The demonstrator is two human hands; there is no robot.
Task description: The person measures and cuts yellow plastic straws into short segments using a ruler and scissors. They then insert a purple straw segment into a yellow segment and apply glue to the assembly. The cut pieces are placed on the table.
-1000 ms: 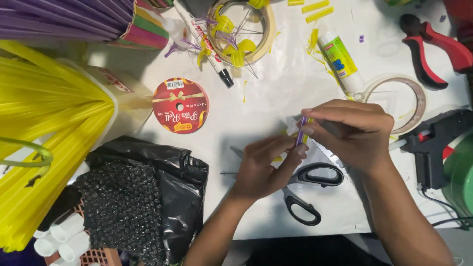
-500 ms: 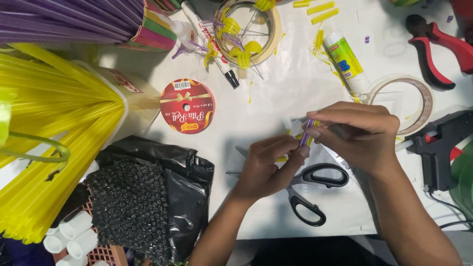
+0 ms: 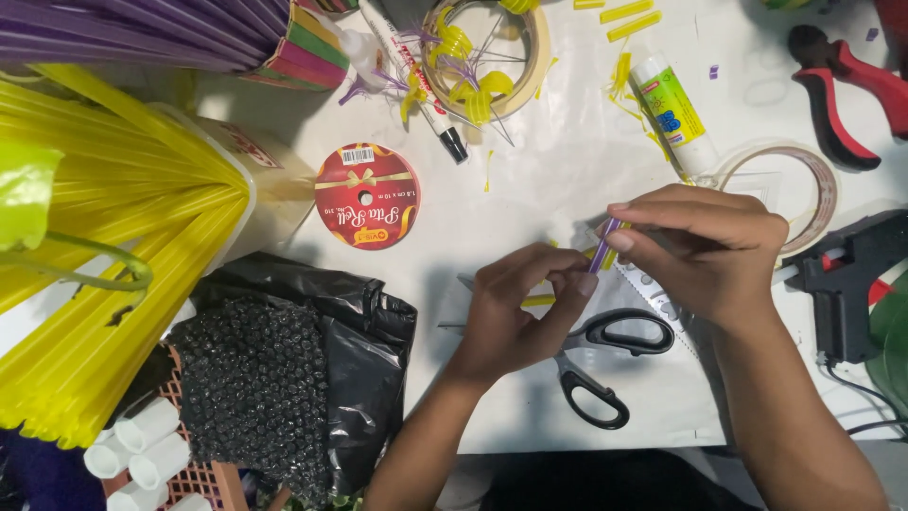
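Observation:
My left hand (image 3: pixel 515 312) and my right hand (image 3: pixel 705 251) meet over the white table (image 3: pixel 558 170). Between their fingertips they pinch a short purple straw piece (image 3: pixel 602 248), with a bit of yellow straw (image 3: pixel 539 300) showing under my left fingers. Black-handled scissors (image 3: pixel 605 364) lie just below both hands, partly covered by them. A perforated clear plastic strip (image 3: pixel 657 298) lies under my right hand.
A yellow straw bundle (image 3: pixel 85 237) fills the left, purple straws (image 3: pixel 142 33) the top left. Red ribbon spool (image 3: pixel 367 196), marker (image 3: pixel 426 85), tape ring with curled straw bits (image 3: pixel 487 52), glue stick (image 3: pixel 672 109), clear tape roll (image 3: pixel 804 180), red pliers (image 3: pixel 846 80), black glue gun (image 3: pixel 851 284), black bag (image 3: pixel 312 369).
The view has shifted slightly. Both hands stay together on the purple straw piece, with only small finger movements.

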